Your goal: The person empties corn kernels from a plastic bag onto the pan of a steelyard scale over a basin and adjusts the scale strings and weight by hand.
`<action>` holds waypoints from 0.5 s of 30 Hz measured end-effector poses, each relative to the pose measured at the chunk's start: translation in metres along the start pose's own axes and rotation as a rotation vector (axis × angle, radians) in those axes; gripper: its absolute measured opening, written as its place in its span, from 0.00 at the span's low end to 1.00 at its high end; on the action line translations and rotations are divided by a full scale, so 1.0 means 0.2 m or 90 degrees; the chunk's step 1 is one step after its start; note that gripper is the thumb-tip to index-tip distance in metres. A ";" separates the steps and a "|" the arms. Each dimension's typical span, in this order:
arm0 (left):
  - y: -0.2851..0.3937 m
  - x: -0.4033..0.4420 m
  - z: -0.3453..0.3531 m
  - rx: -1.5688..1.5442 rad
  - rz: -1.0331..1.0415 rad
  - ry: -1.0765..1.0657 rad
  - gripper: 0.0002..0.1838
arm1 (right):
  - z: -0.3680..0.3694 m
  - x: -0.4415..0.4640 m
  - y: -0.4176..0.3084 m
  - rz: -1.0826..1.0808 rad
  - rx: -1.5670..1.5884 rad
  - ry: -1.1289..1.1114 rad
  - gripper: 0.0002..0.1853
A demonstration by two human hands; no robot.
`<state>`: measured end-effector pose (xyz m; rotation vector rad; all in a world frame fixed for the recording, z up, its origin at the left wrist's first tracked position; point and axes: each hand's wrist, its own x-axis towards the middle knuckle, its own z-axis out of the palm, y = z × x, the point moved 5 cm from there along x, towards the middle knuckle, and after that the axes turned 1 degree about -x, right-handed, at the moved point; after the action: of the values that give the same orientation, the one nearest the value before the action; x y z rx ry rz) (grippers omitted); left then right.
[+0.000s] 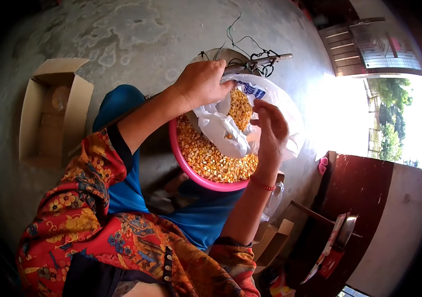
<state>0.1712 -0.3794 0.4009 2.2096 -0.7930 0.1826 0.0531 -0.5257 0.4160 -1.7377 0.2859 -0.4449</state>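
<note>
A white plastic bag (286, 128) with blue print stands over a pink basin (194, 177), its mouth open and corn kernels (240, 110) inside. More loose yellow corn kernels (216, 166) fill the basin below. My left hand (202, 83) is closed on the bag's rim at the far side. Over the right part of the bag is my right hand (272, 126), with its fingers bent and thumb close to them. Whether it pinches the plastic or something small is hidden.
Behind the bag lies a rod (258, 63) with hooks and green cord, above a round pan partly covered. An open cardboard box (43, 123) stands at left; another box (273, 240) is at lower right. A dark red cabinet (354, 198) is near the bright doorway.
</note>
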 end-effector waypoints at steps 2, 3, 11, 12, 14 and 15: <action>-0.02 0.00 0.01 0.007 -0.002 0.002 0.18 | -0.11 -0.11 -0.12 -0.086 0.022 0.141 0.07; -0.03 0.00 0.01 0.012 -0.002 0.012 0.17 | -0.19 -0.17 -0.14 -0.124 0.038 0.235 0.07; -0.09 0.03 0.00 0.011 -0.019 0.004 0.16 | -0.65 -0.40 0.54 -0.012 -0.030 0.527 0.09; -0.10 0.03 0.00 0.005 -0.017 0.014 0.16 | -0.62 -0.38 0.61 -0.004 -0.040 0.471 0.11; -0.11 0.03 0.00 -0.001 -0.013 0.023 0.16 | -0.51 -0.32 0.63 0.050 -0.175 0.317 0.16; -0.11 0.02 0.01 -0.013 -0.014 0.013 0.16 | -0.46 -0.28 0.62 0.127 -0.322 0.273 0.17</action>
<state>0.1882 -0.3716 0.3873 2.1929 -0.7555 0.1841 -0.0316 -0.6098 0.3025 -2.0624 0.9370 -0.6340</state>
